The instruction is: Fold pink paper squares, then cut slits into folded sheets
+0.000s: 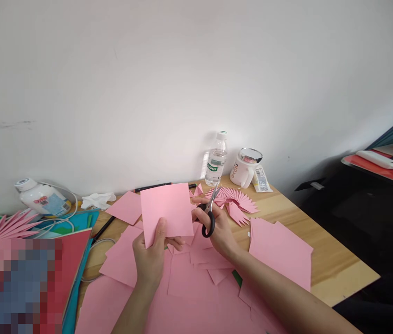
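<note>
My left hand (153, 257) grips a square sheet of pink paper (167, 206) by its lower left part, thumb in front and fingers behind. The sheet is held up, facing me. Just right of it, my right hand (217, 227) holds black-handled scissors (209, 218), blades pointing up and away from the sheet. Some right-hand fingers reach the sheet's right edge; whether they touch it I cannot tell. Many loose pink sheets (193, 297) overlap on the wooden table beneath both hands. A fan of folded pink paper (240, 202) lies beyond my right hand.
A water bottle (216, 160) and a white lidded mug (246, 168) stand against the wall, beside a small packet (262, 180). At left are a white bottle (41, 197), cables, a crumpled tissue (98, 201) and red and teal sheets (78, 250). The table edge (342, 297) runs along the right.
</note>
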Demonstrator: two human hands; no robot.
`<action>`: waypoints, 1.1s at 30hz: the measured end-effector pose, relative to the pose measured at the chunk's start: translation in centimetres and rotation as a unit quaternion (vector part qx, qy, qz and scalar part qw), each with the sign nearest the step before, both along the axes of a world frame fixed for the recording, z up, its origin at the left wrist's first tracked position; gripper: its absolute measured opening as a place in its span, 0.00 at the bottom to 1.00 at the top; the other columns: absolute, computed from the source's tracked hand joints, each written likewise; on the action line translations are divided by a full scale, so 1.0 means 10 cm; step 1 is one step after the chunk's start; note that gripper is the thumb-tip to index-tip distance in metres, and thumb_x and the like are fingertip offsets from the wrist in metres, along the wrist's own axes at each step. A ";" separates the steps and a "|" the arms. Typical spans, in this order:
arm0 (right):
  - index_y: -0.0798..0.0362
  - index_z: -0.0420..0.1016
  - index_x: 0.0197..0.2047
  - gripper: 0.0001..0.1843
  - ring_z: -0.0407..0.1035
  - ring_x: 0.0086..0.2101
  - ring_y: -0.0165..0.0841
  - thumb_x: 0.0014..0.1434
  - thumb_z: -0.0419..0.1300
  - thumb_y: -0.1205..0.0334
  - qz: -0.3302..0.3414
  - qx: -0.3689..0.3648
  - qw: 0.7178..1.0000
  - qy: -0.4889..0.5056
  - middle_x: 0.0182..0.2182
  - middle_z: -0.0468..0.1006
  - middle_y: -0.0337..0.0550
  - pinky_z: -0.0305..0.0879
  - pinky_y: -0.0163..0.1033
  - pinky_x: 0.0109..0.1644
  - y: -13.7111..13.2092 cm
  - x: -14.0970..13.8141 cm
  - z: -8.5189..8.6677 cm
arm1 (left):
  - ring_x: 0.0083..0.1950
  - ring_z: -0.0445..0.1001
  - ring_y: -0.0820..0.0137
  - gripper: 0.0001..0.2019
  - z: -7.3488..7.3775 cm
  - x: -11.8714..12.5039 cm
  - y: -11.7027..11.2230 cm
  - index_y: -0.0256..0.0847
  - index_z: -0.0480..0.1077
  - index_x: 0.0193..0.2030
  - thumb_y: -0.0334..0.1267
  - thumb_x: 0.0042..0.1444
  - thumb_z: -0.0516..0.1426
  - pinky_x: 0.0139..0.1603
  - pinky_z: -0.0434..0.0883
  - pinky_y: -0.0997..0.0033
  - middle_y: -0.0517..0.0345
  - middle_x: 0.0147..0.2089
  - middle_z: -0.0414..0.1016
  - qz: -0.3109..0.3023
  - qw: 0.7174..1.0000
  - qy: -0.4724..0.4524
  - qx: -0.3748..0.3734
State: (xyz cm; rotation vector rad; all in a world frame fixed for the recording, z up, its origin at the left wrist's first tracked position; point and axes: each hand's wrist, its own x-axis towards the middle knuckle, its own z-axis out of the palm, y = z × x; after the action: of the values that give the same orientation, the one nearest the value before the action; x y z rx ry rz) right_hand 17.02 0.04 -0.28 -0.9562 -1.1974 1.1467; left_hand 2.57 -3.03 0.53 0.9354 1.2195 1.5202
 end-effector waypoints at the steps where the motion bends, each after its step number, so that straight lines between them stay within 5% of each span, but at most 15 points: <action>1: 0.53 0.67 0.43 0.16 0.64 0.27 0.29 0.53 0.58 0.54 0.018 -0.007 1.000 -0.006 0.24 0.67 0.37 0.61 0.35 0.31 0.00 0.00 0.01 | 0.20 0.73 0.65 0.14 0.01 0.01 0.00 0.33 0.71 0.27 0.45 0.49 0.58 0.19 0.69 0.68 0.54 0.19 0.73 0.009 1.000 -0.002 0.000; 5: 0.53 0.69 0.39 0.16 0.63 0.26 0.29 0.48 0.62 0.53 0.128 0.005 0.990 -0.061 0.23 0.68 0.36 0.60 0.34 0.29 -0.03 -0.04 0.06 | 0.20 0.73 0.64 0.14 0.01 0.02 -0.01 0.34 0.71 0.27 0.46 0.50 0.58 0.21 0.71 0.66 0.54 0.18 0.72 0.024 0.999 0.025 0.010; 10: 0.54 0.68 0.33 0.14 0.65 0.28 0.31 0.48 0.62 0.52 0.173 0.010 0.982 -0.079 0.24 0.69 0.36 0.61 0.35 0.33 -0.08 -0.08 0.10 | 0.18 0.69 0.69 0.18 0.03 0.02 -0.03 0.38 0.68 0.16 0.47 0.51 0.56 0.20 0.69 0.70 0.57 0.14 0.69 0.032 0.991 0.130 0.031; 19: 0.54 0.66 0.32 0.13 0.67 0.30 0.32 0.47 0.63 0.56 0.189 0.016 0.981 -0.026 0.26 0.71 0.38 0.61 0.35 0.34 -0.09 -0.09 0.06 | 0.13 0.58 0.76 0.20 0.08 0.12 -0.08 0.41 0.62 0.12 0.46 0.51 0.55 0.15 0.58 0.76 0.62 0.10 0.60 0.114 0.966 0.226 0.056; 33: 0.54 0.67 0.30 0.11 0.65 0.26 0.30 0.44 0.63 0.59 0.187 -0.017 0.982 -0.028 0.22 0.70 0.36 0.60 0.34 0.29 -0.08 -0.11 0.08 | 0.13 0.58 0.77 0.22 0.07 0.11 -0.08 0.39 0.61 0.11 0.47 0.52 0.54 0.15 0.57 0.77 0.63 0.11 0.59 0.094 0.968 0.228 0.051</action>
State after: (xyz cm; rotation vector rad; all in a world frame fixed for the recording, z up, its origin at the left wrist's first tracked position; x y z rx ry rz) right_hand 15.89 -0.77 0.50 -0.8110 -1.4474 1.4463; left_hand 3.67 -3.82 1.26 1.3201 1.6042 1.5753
